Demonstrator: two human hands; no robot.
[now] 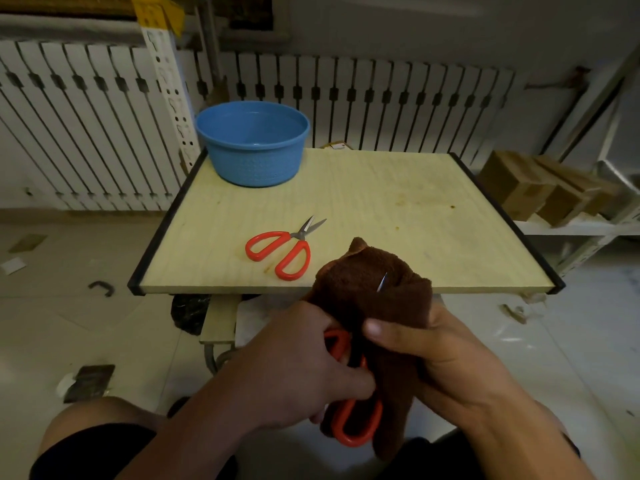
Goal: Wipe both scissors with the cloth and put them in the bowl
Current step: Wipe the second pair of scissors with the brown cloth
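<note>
Left hand (294,368) clamped on the orange handles of the held scissors (356,424), right hand (433,348) squeezing the soft brown cloth (367,282) round stiff, sharp blades, tip poking through; second scissors (282,249) flat on the table (415,209), best lifted by the loops; bowl (252,143) far corner

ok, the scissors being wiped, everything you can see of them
The held scissors have orange-red loop handles that look like plastic and metal blades. The left hand grips the handles, fingers through one loop; the lower loop hangs free below the hand. The brown cloth, a plush towel, is wrapped over the blades and held by the right hand. Only a thin blade tip pokes out through the cloth, pointing up and away. They are held in the air, just short of the table's near edge.
</note>
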